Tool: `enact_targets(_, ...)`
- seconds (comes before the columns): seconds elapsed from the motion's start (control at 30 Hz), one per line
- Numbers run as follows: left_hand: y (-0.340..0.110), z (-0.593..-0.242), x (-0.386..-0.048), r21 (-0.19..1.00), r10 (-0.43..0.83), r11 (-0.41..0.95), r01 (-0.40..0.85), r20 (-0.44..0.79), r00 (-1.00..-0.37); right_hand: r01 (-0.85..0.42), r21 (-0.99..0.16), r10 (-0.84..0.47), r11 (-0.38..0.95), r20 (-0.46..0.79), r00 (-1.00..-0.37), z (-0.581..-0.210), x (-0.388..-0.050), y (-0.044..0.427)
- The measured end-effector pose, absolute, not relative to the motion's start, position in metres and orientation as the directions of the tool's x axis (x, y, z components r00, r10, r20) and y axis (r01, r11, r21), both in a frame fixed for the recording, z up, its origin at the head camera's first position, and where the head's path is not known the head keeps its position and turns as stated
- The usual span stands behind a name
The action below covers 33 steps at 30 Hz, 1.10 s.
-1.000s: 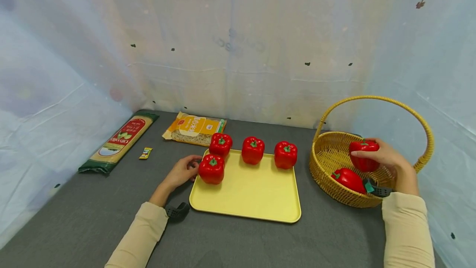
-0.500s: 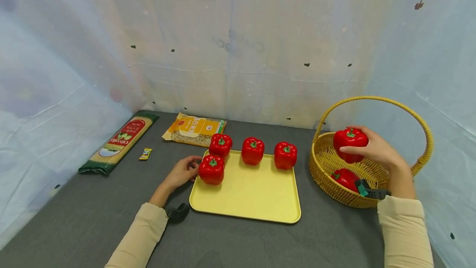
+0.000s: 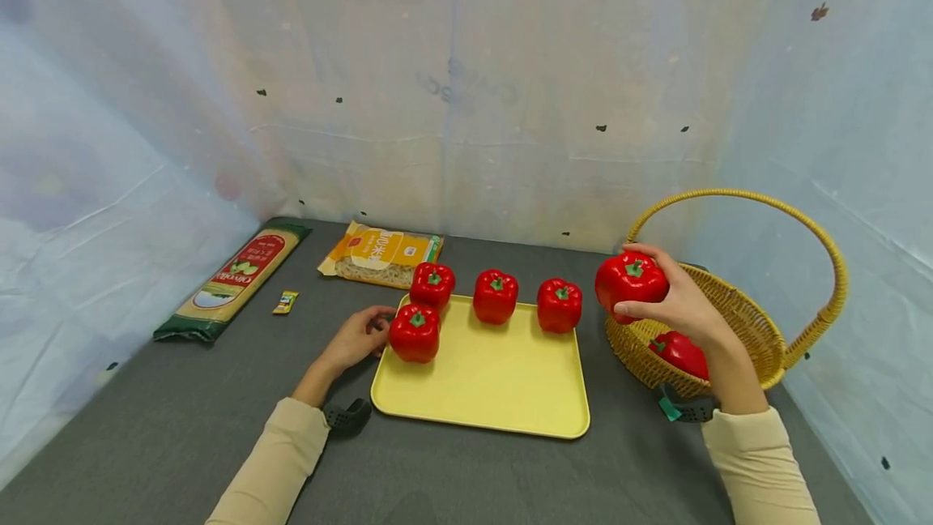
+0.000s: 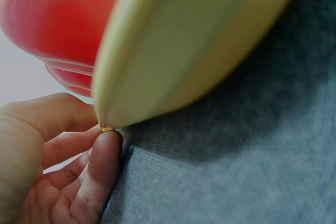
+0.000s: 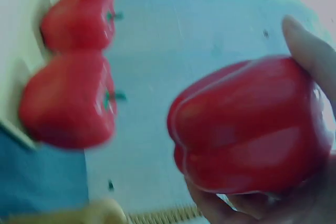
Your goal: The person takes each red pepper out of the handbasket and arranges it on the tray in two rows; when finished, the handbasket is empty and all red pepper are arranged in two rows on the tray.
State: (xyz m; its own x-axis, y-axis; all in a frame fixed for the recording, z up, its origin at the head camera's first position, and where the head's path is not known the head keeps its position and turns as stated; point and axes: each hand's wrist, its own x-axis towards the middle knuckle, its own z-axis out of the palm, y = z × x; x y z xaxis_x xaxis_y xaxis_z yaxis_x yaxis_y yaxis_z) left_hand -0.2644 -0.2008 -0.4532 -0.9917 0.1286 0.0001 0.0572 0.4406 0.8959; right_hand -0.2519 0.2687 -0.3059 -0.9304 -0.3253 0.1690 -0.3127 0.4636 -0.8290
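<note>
My right hand (image 3: pixel 681 302) grips a red bell pepper (image 3: pixel 631 286) above the left rim of the wicker basket (image 3: pixel 623 347). In the right wrist view, thumb and fingers wrap the same pepper (image 5: pixel 247 129). Another pepper (image 3: pixel 681 353) lies in the basket, partly behind the right wrist. My left hand (image 3: pixel 359 339) pinches the left edge of the yellow tray (image 3: pixel 503 379); the left wrist view has its fingertips at the tray's rim (image 4: pixel 123 87). Several peppers stand on the tray: a front-left one (image 3: pixel 414 333) and others along the back, including a back-right one (image 3: pixel 559 305).
A grain bag (image 3: pixel 382 253) lies behind the tray. At the far left are a long green-ended food package (image 3: pixel 236 278) and a small yellow packet (image 3: pixel 285 302). The basket's tall handle (image 3: pixel 736 193) arches above it. A pale curtain (image 3: pixel 510 144) stands behind the dark table.
My right hand has lifted the pepper out of the basket and moved left with it. The basket now looks tilted. My left hand and the tray have stayed in place.
</note>
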Motion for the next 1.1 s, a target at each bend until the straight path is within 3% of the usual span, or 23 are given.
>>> enact_targets(0.5,-0.200,-0.453,-0.263,0.893,0.133,0.444,0.071,0.013,-0.991,-0.320,-0.911,-0.193,0.258,0.276,-0.941,-0.334,-0.238,0.205)
enact_targets(0.9,-0.201,-0.454,-0.264,0.896,0.133,0.441,0.060,0.001,-0.991,-0.276,-0.897,-0.242,0.346,0.199,-0.950,-0.365,-0.234,0.174)
enact_targets(1.1,-0.201,-0.454,-0.265,0.897,0.134,0.437,0.058,-0.001,-0.991,-0.349,-0.826,-0.314,0.442,0.222,-0.923,-0.377,-0.236,0.165)
